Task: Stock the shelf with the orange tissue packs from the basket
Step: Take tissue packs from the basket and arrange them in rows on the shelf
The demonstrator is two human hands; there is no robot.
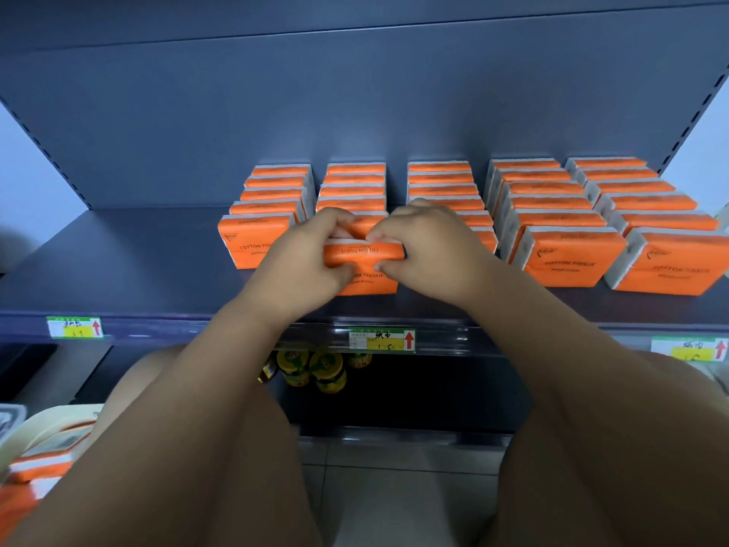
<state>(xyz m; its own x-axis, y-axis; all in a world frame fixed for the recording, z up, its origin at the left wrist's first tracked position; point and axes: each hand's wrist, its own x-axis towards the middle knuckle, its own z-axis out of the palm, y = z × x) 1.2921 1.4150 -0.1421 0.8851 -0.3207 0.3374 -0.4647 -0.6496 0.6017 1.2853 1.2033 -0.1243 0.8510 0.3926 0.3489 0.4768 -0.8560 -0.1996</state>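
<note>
Several rows of orange tissue packs (560,227) stand upright on the dark shelf (118,270). One orange tissue pack (363,252) hangs at the front of the second row from the left, label upside down. My left hand (303,258) grips its left end and my right hand (430,250) grips its right end, thumbs underneath. Another pack (369,282) stands right behind and below it on the shelf. The cream basket (43,432) at the lower left holds more orange packs (39,463).
Price tags (382,340) sit along the shelf's front rail. Yellow-lidded jars (315,369) stand on the lower shelf. The left part of the shelf has bare room. Grey floor tiles (394,487) lie below between my arms.
</note>
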